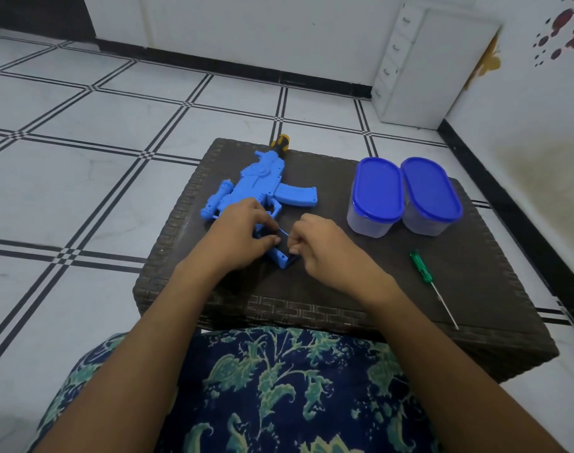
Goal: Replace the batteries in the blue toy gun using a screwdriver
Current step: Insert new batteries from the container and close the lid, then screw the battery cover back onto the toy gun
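The blue toy gun lies on its side on a dark woven stool, muzzle pointing away from me, its yellow-and-black tip at the far edge. My left hand grips the gun's near end, at the handle. My right hand is closed beside it, its fingertips pinching at the open dark slot in the handle. What the right fingers hold is hidden. A green-handled screwdriver lies loose on the stool to the right, touched by neither hand.
Two clear tubs with blue lids stand side by side at the stool's back right. A white drawer unit stands against the far wall. The floor has white tiles with black lines. My lap in patterned blue cloth is at the near edge.
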Motion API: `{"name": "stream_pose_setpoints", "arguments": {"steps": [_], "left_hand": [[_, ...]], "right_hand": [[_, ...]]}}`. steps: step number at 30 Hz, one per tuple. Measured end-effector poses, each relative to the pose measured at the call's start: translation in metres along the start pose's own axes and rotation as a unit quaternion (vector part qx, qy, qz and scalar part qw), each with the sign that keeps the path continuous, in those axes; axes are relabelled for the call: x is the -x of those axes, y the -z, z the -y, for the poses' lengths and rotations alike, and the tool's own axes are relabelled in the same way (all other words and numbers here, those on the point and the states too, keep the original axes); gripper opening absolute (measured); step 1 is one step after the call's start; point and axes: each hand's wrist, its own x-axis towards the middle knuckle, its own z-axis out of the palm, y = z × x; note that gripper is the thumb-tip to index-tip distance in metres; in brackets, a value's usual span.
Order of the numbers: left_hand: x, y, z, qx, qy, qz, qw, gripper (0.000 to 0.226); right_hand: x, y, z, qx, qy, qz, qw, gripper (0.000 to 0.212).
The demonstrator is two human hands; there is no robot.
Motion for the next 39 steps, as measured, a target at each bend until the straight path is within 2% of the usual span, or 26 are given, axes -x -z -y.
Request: {"name": "stream_pose_setpoints", "arguments": {"steps": [3,7,12,14,17,20,22,25,27,28,30,32,34,36,39], "left_hand": [[0.0,0.0,0.0,-0.001,0.002,0.0,1.0,0.019],[-0.001,0.0,0.001,-0.004,0.002,-0.002,1.0,0.02],[-0.002,0.0,0.0,-0.007,0.007,0.003,1.0,0.021],[-0.001,0.0,0.0,-0.007,0.006,0.003,1.0,0.022],[0.003,-0.001,-0.001,0.012,0.003,0.007,1.0,0.025],[0.004,-0.001,0.0,0.022,-0.006,0.012,1.0,0.025],[0.002,-0.001,0.001,0.021,-0.005,0.017,1.0,0.023],[0.0,-0.002,0.001,0.018,-0.006,0.018,1.0,0.023],[-0.001,-0.004,0.0,-0.003,-0.014,0.024,1.0,0.025],[-0.001,-0.005,0.0,-0.014,-0.017,0.03,0.999,0.026],[-0.001,-0.006,0.0,-0.027,-0.03,0.045,0.998,0.028],[-0.001,-0.005,0.001,-0.033,-0.042,0.067,0.996,0.036],[0.001,-0.003,0.001,-0.043,-0.052,0.085,0.994,0.048],[0.003,-0.002,0.003,-0.057,-0.065,0.091,0.992,0.056],[0.005,-0.004,0.006,-0.066,-0.078,0.089,0.991,0.056]], "right_hand": [[0.002,0.001,-0.004,-0.038,-0.021,-0.011,0.999,0.009],[0.009,-0.002,-0.014,-0.058,0.03,-0.044,0.997,0.014],[0.018,0.002,-0.02,-0.105,0.016,-0.118,0.987,0.019],[0.021,0.007,-0.022,-0.067,-0.052,-0.146,0.986,0.018],[0.031,0.027,-0.038,0.045,-0.27,-0.19,0.943,0.021],[0.045,0.044,-0.053,0.087,-0.434,-0.076,0.893,0.017],[0.05,0.047,-0.054,0.062,-0.472,0.002,0.879,0.016],[0.05,0.047,-0.052,0.063,-0.458,0.002,0.887,0.025],[0.046,0.047,-0.051,0.052,-0.435,-0.009,0.899,0.014],[0.043,0.044,-0.052,0.026,-0.416,-0.007,0.909,0.009],[0.039,0.04,-0.05,-0.054,-0.37,-0.011,0.928,0.026],[0.036,0.044,-0.035,-0.171,-0.292,-0.06,0.939,0.032],[0.032,0.052,-0.019,-0.305,-0.203,-0.124,0.922,0.03],[0.029,0.058,-0.009,-0.414,-0.14,-0.166,0.884,0.027],[0.022,0.059,-0.001,-0.473,-0.085,-0.211,0.851,0.025]]}}
